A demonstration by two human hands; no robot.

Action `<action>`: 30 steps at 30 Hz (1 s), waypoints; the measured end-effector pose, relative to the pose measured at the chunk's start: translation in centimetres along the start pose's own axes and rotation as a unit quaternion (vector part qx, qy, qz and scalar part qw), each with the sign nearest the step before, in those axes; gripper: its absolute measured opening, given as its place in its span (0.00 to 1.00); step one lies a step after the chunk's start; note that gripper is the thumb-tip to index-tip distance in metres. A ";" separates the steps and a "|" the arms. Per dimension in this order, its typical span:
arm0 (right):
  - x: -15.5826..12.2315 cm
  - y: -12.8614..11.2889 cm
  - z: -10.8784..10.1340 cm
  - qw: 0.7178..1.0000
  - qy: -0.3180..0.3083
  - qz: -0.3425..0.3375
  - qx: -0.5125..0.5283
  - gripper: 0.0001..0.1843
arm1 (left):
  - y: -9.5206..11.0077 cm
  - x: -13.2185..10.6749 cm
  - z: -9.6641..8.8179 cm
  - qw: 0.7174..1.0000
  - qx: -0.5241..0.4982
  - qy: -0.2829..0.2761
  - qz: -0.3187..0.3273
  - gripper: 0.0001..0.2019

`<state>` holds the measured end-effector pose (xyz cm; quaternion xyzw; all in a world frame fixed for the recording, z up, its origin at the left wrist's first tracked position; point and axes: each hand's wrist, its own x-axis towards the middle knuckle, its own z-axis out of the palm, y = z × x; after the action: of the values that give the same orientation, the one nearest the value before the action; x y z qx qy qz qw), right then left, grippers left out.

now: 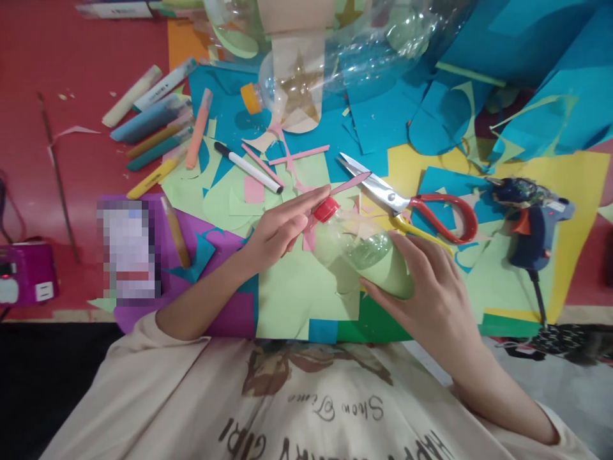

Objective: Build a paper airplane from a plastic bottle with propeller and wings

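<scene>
A small clear plastic bottle (364, 252) with a red cap (326, 209) lies tilted over light green paper, its lower half wrapped in light green paper. My right hand (426, 287) is wrapped round its lower part. My left hand (280, 227) has its fingers stretched out flat against the neck, pressing a pink paper strip (349, 184) that sticks out past the cap toward the scissors.
Red-handled scissors (407, 204) lie open just behind the bottle. A blue glue gun (531, 223) rests at the right. Markers and glue sticks (158, 128) lie at the left, a large clear bottle (335, 57) at the back. Coloured paper scraps (527, 83) cover the red table (57, 76).
</scene>
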<state>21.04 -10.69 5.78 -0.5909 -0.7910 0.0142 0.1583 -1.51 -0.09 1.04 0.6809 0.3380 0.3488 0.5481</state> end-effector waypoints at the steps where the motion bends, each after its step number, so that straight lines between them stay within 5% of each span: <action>1: 0.0 0.0 0.0 1.000 -0.002 0.004 0.004 0.29 | 0.0 0.0 0.0 1.000 -0.008 -0.016 0.002 0.24; 9: 0.1 0.1 0.1 1.000 -0.009 0.015 0.023 0.30 | -0.6 -0.1 -0.2 0.999 -0.003 -0.043 0.025 0.23; 20: 0.1 0.6 0.2 0.999 -0.019 0.041 0.028 0.31 | 0.0 -0.4 0.5 0.996 -0.021 0.087 -0.021 0.22; 30: 0.2 0.6 0.3 0.998 -0.029 0.047 0.028 0.31 | -0.2 -1.3 1.3 0.989 0.008 0.146 -0.030 0.22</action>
<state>21.45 -10.25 5.44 -0.6223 -0.7656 0.0611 0.1511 -1.14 -1.80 0.54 0.6167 0.4372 0.4255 0.4975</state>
